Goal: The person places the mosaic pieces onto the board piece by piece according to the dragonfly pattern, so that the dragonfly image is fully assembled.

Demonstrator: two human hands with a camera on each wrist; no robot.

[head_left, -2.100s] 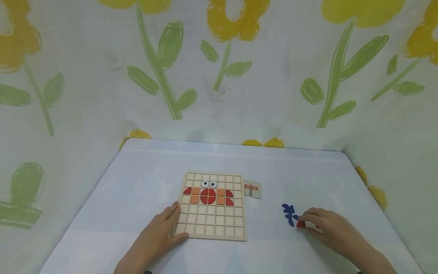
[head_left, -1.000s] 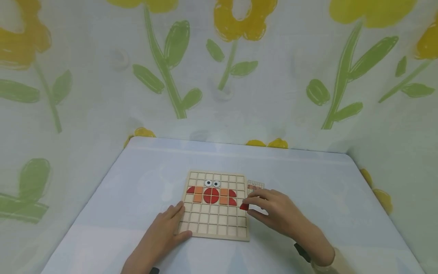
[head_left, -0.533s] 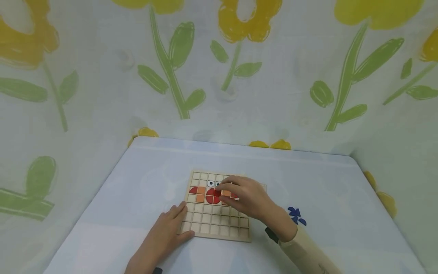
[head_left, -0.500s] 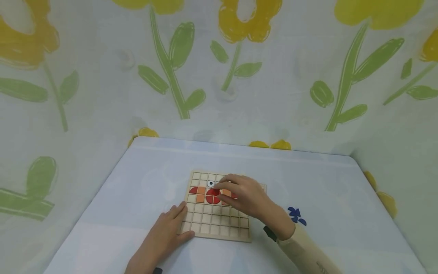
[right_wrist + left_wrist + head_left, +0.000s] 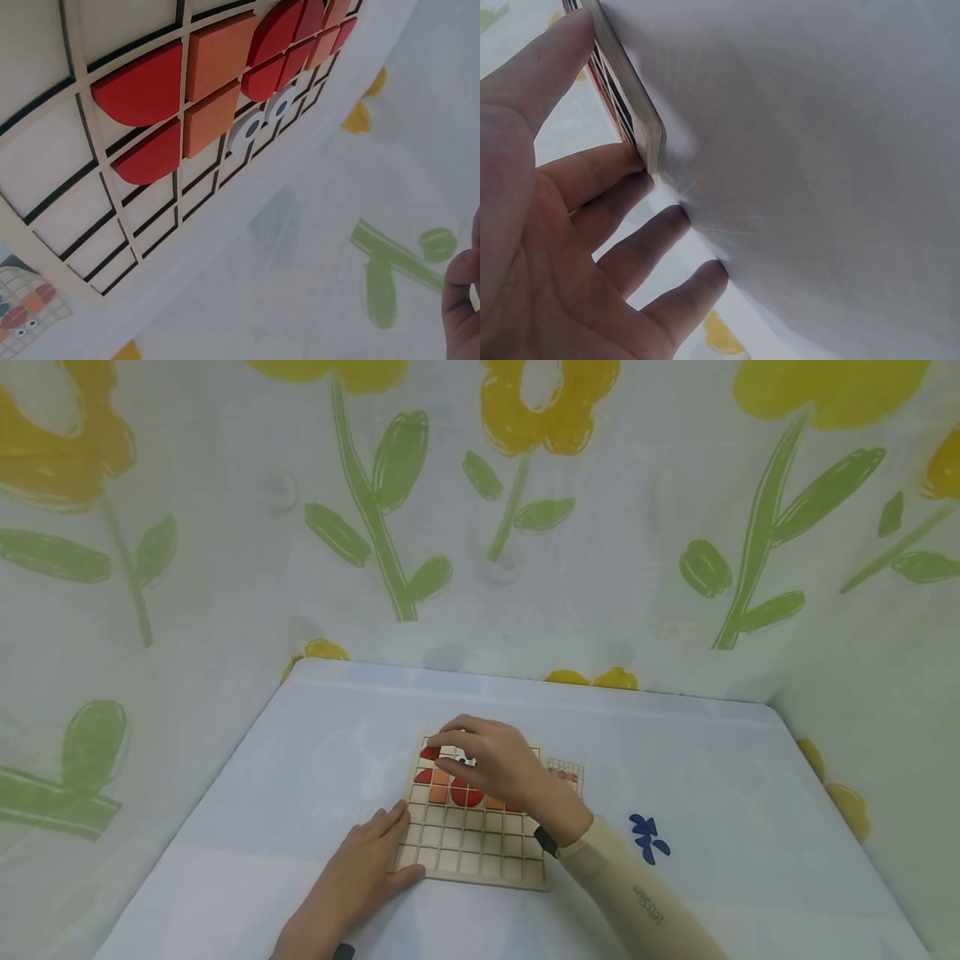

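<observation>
The right hand (image 5: pixel 495 762) pinches a red piece (image 5: pixel 430 752) over the board (image 5: pixel 491 865), so it likely needs setting down straight, as the left hand (image 5: pixel 360 858), fingers spread, touches the board too.

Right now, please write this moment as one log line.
left hand: touches board | right hand: pinches red piece over board | blue pieces: on table

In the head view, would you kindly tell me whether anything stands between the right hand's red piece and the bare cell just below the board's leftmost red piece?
Yes: the leftmost red piece lies between the held red piece and that bare cell. It lies flat, though, so passing over should probably clear it.
</observation>
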